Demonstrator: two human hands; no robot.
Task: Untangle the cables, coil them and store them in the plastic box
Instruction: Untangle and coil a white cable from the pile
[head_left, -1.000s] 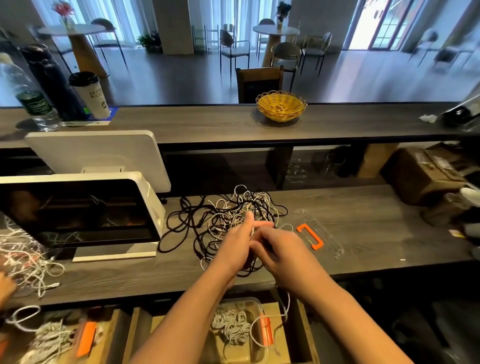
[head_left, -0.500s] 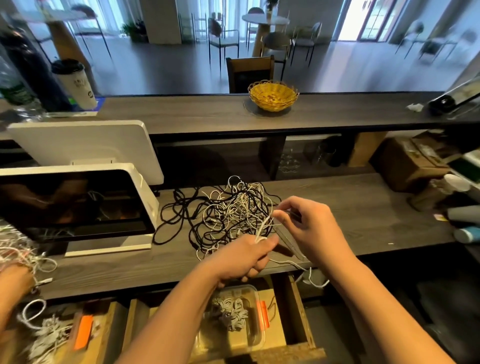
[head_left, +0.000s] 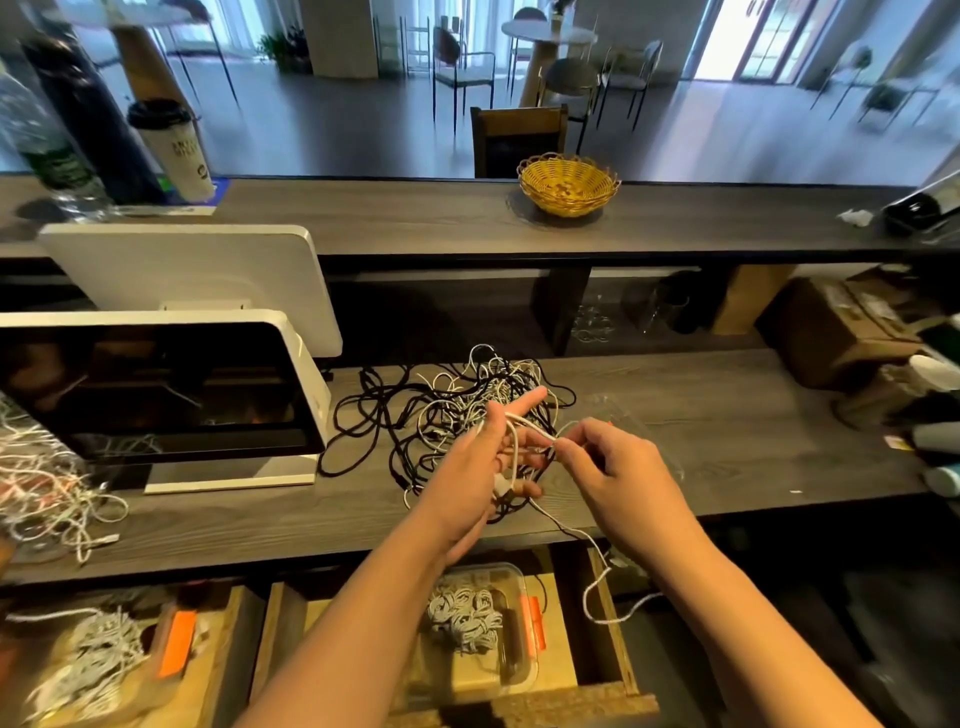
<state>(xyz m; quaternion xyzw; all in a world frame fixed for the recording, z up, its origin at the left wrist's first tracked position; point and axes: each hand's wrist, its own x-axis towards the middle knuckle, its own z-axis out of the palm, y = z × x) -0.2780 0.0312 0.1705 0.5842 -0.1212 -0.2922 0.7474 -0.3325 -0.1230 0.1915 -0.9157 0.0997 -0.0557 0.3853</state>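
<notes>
Just in front of the tangled pile (head_left: 457, 410) on the tabletop (head_left: 727, 405), the left hand (head_left: 491, 457), fingers spread, carries loops of a light, limp white cable (head_left: 511, 447) while the right hand (head_left: 608, 467) pinches it, likeliest the best hold for coiling.

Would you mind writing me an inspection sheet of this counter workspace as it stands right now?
Surface: dark wood-grain counter with a raised shelf behind it.
Job's things: tangle of black and white cables on the counter; clear plastic box in the open drawer below, already holding coiled white cables.
Clutter: two white screens, yellow wicker basket, paper cup, another cable heap at far left.
Grips: left hand has a white cable looped over its spread fingers; right hand pinches that cable.
Cables: its loose end hangs over the drawer.
Surroundings: café tables and chairs beyond.
</notes>
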